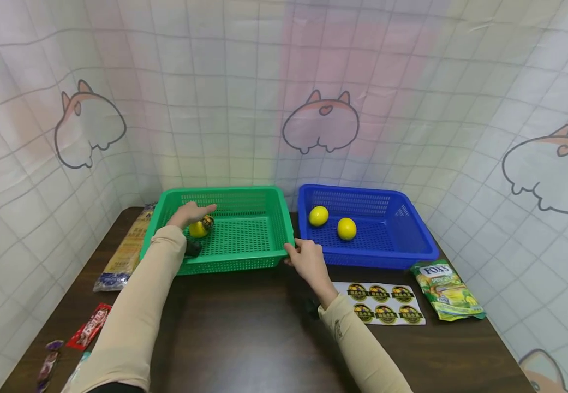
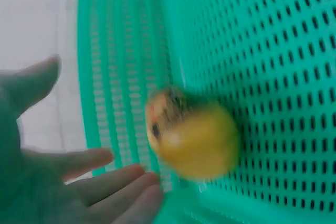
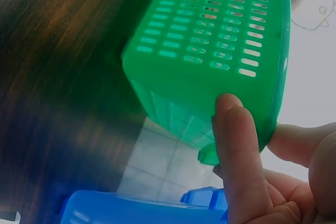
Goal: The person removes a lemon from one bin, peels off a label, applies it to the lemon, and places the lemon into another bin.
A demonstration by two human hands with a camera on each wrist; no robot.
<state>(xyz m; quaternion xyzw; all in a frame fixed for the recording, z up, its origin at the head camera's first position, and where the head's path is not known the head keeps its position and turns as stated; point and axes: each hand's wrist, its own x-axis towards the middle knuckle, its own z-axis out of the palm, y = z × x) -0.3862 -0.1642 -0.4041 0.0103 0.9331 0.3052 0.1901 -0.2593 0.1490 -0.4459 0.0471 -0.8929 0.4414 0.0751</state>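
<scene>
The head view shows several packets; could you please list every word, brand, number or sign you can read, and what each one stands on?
"FOX'S": on the green and yellow bag; its smaller print is unclear.
Sticker sheet: lettering too small to read.
Red wrapper: pale lettering, too blurred to read.
Purple wrapper: too small to read.
Long yellow packet: print too small to read.

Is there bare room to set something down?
Yes: tabletop between the sleeves, in front of the green basket; that basket's right side; the right half of the blue basket. Crowded: the left edge, with packets, and the right, with sticker sheet and FOX'S bag.
</scene>
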